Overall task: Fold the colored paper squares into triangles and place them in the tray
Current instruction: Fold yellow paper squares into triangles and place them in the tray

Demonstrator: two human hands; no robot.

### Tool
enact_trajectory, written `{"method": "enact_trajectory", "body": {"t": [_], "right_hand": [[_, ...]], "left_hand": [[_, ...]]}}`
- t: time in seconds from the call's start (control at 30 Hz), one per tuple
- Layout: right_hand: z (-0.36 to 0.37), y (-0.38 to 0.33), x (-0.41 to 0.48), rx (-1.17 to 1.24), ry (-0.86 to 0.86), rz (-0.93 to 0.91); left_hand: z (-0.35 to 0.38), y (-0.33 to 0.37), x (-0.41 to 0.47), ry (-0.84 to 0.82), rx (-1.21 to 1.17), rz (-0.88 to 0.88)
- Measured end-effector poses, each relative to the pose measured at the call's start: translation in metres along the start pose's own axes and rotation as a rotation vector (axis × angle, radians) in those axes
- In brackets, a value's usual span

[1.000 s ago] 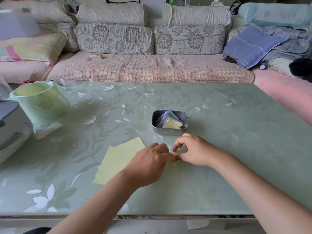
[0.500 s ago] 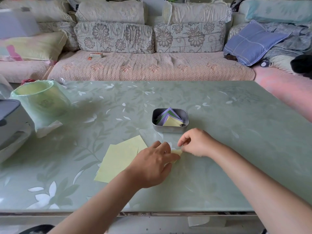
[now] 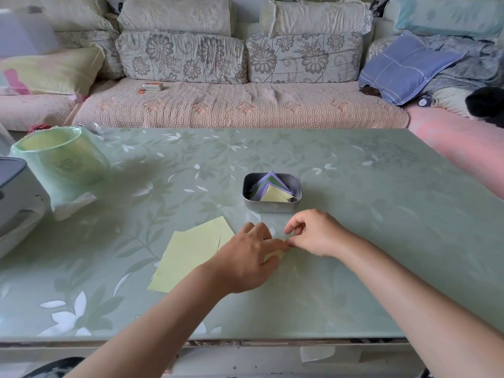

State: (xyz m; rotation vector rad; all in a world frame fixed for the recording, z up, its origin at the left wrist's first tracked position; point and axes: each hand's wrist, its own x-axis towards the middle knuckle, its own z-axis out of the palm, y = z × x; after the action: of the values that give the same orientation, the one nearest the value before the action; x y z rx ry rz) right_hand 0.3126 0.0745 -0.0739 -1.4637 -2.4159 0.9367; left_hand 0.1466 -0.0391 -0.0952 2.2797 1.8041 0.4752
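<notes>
Both bare forearms reach in from the near side and converge toward the middle. The left grip (image 3: 245, 257) lies palm down with the back of the hand up. Its fingers stretch out to the right and press flat on a bit of yellow paper (image 3: 276, 254). The right grip (image 3: 317, 234) sits just right of it, wrist angled in from the near right, knuckles up and fingers curled. Its forefinger is lifted and hooked, apart from the thumb, whose tip is low and meets the left fingertips. Whether the right fingers hold the paper is hidden.
</notes>
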Motion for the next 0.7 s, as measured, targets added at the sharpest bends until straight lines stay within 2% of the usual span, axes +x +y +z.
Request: {"method": "enact_trajectory", "body": {"t": [0.37,0.7], "right_hand": [[0.000,-0.003,0.000,-0.013,0.010,0.015],[-0.001,-0.002,0.000,-0.007,0.015,0.016]], "left_hand": [[-0.008,0.000,-0.016,-0.039,-0.147,-0.005],[-0.011,-0.006,-0.025,-0.054,-0.152,0.025]]}}
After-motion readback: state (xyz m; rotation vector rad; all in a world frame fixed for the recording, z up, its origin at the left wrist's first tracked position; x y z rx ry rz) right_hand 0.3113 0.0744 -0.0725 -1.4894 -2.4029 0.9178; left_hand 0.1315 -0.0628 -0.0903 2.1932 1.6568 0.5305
